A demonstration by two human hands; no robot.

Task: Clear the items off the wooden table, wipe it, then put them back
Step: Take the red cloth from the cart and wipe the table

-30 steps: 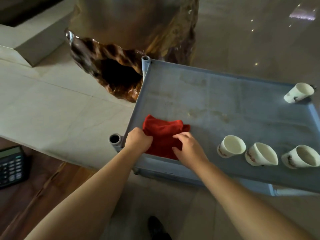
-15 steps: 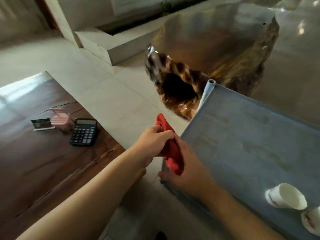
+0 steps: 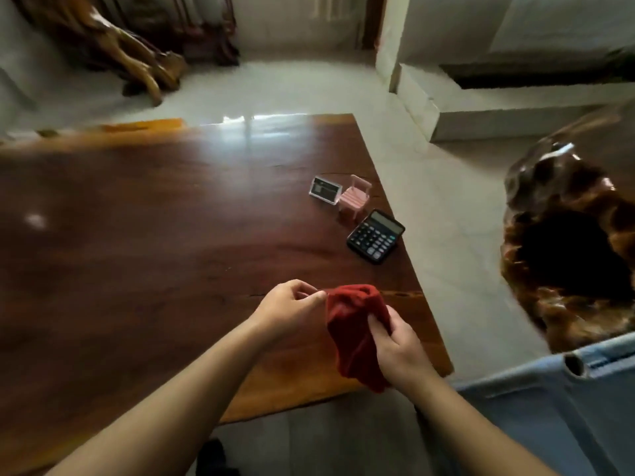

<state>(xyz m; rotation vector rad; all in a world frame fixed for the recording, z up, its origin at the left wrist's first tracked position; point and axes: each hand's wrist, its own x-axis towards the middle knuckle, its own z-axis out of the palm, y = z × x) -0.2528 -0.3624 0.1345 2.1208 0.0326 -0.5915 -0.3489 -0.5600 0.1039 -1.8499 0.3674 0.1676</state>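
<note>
A red cloth (image 3: 355, 334) hangs between my two hands above the near right corner of the dark wooden table (image 3: 137, 252). My left hand (image 3: 287, 309) pinches its upper left edge. My right hand (image 3: 395, 345) grips its right side. On the table near the right edge lie a black calculator (image 3: 375, 236), a small pink toy chair (image 3: 354, 198) and a small framed card (image 3: 324, 190).
A blue-grey cart shelf (image 3: 549, 413) with a corner post stands at the lower right. A large glossy carved wood stump (image 3: 570, 255) sits on the floor to the right. More carved wood (image 3: 113, 53) stands at the far left. A pale tiled floor surrounds the table.
Both hands lifted the red cloth off the cart shelf and carried it left, over the wooden table. The view swung left; the cups on the cart left the frame.
</note>
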